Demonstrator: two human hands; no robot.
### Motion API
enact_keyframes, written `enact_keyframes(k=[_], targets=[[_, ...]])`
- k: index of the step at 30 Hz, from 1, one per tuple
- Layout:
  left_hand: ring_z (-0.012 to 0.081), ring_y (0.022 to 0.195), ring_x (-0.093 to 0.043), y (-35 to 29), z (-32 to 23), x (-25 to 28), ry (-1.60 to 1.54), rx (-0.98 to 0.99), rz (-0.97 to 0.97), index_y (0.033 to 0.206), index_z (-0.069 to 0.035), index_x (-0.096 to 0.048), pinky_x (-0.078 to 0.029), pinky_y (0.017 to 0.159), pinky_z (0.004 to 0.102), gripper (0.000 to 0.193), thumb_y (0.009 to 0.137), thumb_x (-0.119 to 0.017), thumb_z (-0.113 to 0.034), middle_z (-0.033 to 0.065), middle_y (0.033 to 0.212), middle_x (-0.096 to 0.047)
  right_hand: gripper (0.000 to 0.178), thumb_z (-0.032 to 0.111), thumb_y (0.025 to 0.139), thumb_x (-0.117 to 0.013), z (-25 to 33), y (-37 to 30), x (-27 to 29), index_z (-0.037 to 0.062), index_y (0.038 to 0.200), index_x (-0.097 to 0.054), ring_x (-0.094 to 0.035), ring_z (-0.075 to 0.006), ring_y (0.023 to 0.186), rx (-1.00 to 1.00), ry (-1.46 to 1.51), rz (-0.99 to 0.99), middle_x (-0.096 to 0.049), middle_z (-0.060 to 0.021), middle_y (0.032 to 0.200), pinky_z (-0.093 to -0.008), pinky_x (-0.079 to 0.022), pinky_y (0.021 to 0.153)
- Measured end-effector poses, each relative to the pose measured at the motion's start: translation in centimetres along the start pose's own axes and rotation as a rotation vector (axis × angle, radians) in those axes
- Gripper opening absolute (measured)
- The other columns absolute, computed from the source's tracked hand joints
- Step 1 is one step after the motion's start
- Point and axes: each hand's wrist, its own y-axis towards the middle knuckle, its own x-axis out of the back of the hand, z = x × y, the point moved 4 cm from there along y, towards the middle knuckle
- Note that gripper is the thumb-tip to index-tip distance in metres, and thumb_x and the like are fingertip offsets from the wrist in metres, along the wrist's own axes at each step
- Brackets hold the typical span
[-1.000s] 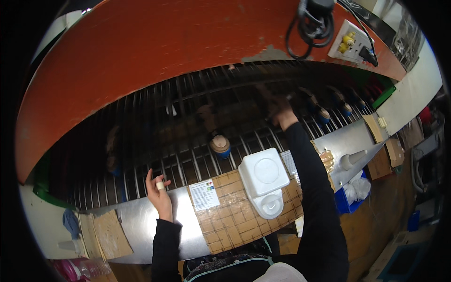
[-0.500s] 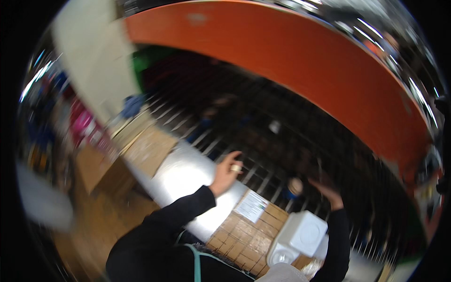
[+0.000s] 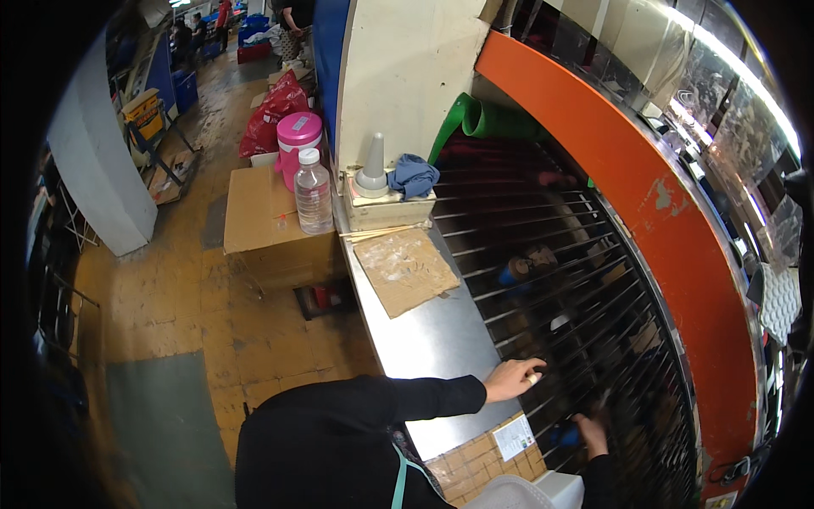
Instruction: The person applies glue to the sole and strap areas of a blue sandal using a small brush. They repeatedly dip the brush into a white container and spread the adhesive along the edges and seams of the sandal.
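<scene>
At the left of the frame, a cardboard box (image 3: 270, 204) stands on the floor, bearing a pink jug (image 3: 298, 140) and a clear bottle (image 3: 314, 195). Right of it, the metal counter (image 3: 432, 339) runs down the middle, with a sheet of cardboard (image 3: 405, 270) on its upper part. Below centre, the left hand (image 3: 511, 379) reaches past the counter's edge to the dark metal bars (image 3: 475, 231); its fingers are loosely bent, one wearing a pale band, with nothing visible in them. At the lower right, the right hand (image 3: 593, 433) is over the bars beside a blue item (image 3: 565, 435); its fingers blur into the dark, so I cannot tell whether they pinch or touch it. An orange panel (image 3: 721, 331) curves down the right. Compared with half a second ago, the view has swung left: the bottle is now sharp, while the white container (image 3: 560, 486) has slid to the lower edge.
</scene>
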Motion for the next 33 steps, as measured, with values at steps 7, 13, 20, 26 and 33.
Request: enact_keyframes(k=[7,13,20,26,33], targets=[[0.0196,0.113,-0.057,-2.1,-1.6,-2.2,-0.882,0.525,0.52,0.146,-0.007,-0.033,-0.047,0.092,0.0367,0.076,0.089,-0.065,-0.045,0.0084,0.124,-0.058,0.042,0.014,0.073,-0.064,12.2,-11.5,8.1,0.003,0.11,-0.045,-0.053,-0.0178,0.092,-0.106,0.791,-0.006,-0.052,-0.0089,0.103,-0.0291,-0.045,0.079],[0.0268,0.133,-0.042,-13.4,-7.6,1.2,-1.469,0.694,1.199,0.15,-0.007,-0.021,-0.035,0.111,0.0447,0.104,0.074,-0.08,-0.045,0.0132,0.145,-0.042,0.093,0.022,0.059,-0.083,22.8,-25.8,5.7,0.0032,0.139,-0.04,-0.045,-0.0204,0.112,0.031,0.694,-0.053,-0.046,-0.0088,0.126,-0.0327,-0.036,0.1],[0.0245,0.124,-0.052,-19.8,-7.6,6.3,-1.163,0.808,1.025,0.142,-0.001,-0.032,-0.041,0.107,0.038,0.112,0.053,-0.095,-0.023,0.0133,0.129,-0.056,0.012,0.007,0.093,-0.052,17.2,-35.5,0.3,-0.0036,0.094,-0.057,-0.056,-0.021,0.079,-0.112,0.388,-0.424,-0.06,-0.0141,0.105,-0.0324,-0.045,0.073],[0.0439,0.139,-0.027,-16.1,-12.8,7.9,-1.647,0.376,1.184,0.151,-0.02,-0.014,-0.04,0.104,0.0573,0.124,0.056,-0.094,-0.017,0.032,0.151,-0.014,0.01,0.019,0.091,-0.063,12.4,-40.0,-0.7,0.0105,0.092,-0.067,-0.055,-0.0228,0.07,-0.512,-0.175,-0.689,-0.058,-0.0048,0.078,-0.0363,-0.033,0.07],[0.0377,0.139,-0.03,-13.7,-13.0,8.7,-1.375,0.059,0.473,0.148,-0.016,-0.021,-0.034,0.11,0.0557,0.124,0.05,-0.096,-0.029,0.0212,0.15,-0.028,0.008,0.022,0.082,-0.071,10.3,-38.6,-2.6,0.0181,0.089,-0.07,-0.054,-0.019,0.075,-0.435,-0.444,-0.807,-0.059,0.0001,0.078,-0.037,-0.029,0.074]])
